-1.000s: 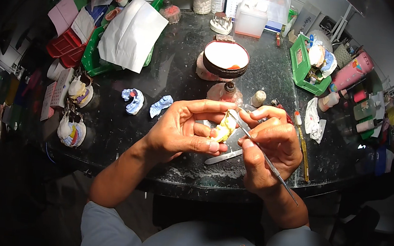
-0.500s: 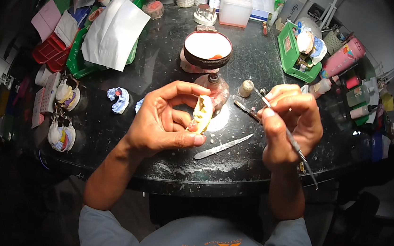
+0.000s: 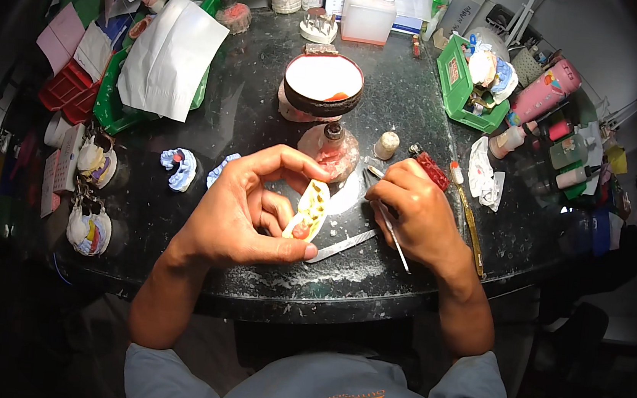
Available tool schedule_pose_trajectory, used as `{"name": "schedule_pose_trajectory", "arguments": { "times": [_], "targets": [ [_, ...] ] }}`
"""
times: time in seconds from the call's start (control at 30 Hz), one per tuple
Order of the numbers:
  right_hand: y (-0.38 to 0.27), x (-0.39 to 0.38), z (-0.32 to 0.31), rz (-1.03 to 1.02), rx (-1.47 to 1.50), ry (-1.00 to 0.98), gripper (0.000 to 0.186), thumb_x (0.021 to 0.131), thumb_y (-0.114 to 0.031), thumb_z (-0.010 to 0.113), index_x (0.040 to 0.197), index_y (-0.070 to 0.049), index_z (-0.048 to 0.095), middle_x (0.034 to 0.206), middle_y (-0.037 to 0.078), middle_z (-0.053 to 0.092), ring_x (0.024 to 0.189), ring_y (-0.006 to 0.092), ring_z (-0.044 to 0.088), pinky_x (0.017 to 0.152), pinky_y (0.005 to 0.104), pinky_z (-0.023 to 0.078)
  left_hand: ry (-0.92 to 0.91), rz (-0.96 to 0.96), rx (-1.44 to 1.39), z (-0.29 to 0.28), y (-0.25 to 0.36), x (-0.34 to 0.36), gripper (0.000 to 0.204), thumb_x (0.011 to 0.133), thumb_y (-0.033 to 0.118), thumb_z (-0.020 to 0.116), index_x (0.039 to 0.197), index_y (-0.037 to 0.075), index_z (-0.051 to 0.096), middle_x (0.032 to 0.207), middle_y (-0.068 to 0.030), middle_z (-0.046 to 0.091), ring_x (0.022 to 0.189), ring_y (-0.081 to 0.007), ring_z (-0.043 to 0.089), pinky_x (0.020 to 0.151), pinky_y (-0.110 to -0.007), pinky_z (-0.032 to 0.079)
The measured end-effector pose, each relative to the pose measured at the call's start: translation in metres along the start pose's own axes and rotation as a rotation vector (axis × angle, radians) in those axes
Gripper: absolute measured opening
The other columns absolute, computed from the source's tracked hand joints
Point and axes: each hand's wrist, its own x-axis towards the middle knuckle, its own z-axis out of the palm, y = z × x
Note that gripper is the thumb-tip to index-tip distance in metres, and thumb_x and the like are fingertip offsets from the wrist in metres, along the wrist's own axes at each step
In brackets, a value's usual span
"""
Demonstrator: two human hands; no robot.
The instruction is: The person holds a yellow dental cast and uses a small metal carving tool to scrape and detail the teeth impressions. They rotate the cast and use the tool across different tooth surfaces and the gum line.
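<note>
The two hands are apart. Landmark for all places: the round white dish (image 3: 319,72), dark-rimmed, standing at the middle of the black bench (image 3: 253,85). On the near side of the dish, the left hand (image 3: 222,209) has a yellow tooth-row piece (image 3: 316,202), pinkish at its lower end, pinched between thumb and fingers, clear of the bench. The right hand (image 3: 424,217), nearer the person than the dish and to its right, is curled palm down; a slim metal tool (image 3: 397,243) shows below its fingers, and I cannot tell whether they are clamped on it. A flat metal handle (image 3: 346,245) lies on the near side of the dish, partly hidden by the left thumb. Just in front of the dish stands a squat glass bottle (image 3: 336,153) with a dark neck; to the dish's near right are a small pale cap (image 3: 387,146), a dark red item (image 3: 432,170), a gold-handled tool (image 3: 475,233) and crumpled white tissue (image 3: 482,175). To the dish's near left sit a blue-and-white dental model (image 3: 181,172) and, farther out, two hinged models (image 3: 89,229). Left of the dish, a white paper sheet (image 3: 171,58) covers a green bin (image 3: 107,106); right of it stands a green box (image 3: 452,81) of models. Behind the dish is a translucent jug (image 3: 369,12).
</note>
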Motion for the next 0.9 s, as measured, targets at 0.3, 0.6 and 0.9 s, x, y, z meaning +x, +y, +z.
{"name": "schedule_pose_trajectory", "arguments": {
  "times": [0.3, 0.6, 0.9],
  "targets": [
    [-0.014, 0.005, 0.017, 0.034, -0.082, 0.067, 0.011, 0.077, 0.000, 0.072, 0.086, -0.002, 0.067, 0.086, 0.012, 0.061, 0.095, 0.0340, 0.063, 0.077, 0.0442, 0.057, -0.117, -0.033, -0.135, 0.006, -0.010, 0.003, 0.073, 0.074, -0.013, 0.085, 0.139, -0.008, 0.052, 0.127, -0.0170, 0.064, 0.090, -0.0090, 0.071, 0.079, -0.021, 0.059],
    [-0.016, 0.005, 0.015, 0.031, -0.069, 0.047, 0.016, 0.074, 0.003, 0.072, 0.089, -0.002, 0.071, 0.090, 0.014, 0.061, 0.094, 0.0352, 0.061, 0.083, 0.0444, 0.054, -0.215, -0.038, -0.278, 0.005, -0.007, 0.004, 0.080, 0.074, -0.014, 0.083, 0.146, -0.010, 0.048, 0.133, -0.0250, 0.063, 0.097, -0.0174, 0.074, 0.089, -0.031, 0.064],
    [-0.008, 0.009, 0.011, 0.023, -0.047, 0.182, 0.019, 0.071, 0.004, 0.071, 0.090, -0.002, 0.072, 0.087, 0.013, 0.063, 0.093, 0.0348, 0.061, 0.083, 0.0432, 0.053, -0.171, -0.153, -0.410, 0.003, -0.006, 0.001, 0.087, 0.072, 0.008, 0.089, 0.147, -0.008, 0.049, 0.129, -0.0238, 0.067, 0.089, -0.0208, 0.077, 0.080, -0.029, 0.066]
  ]
}}
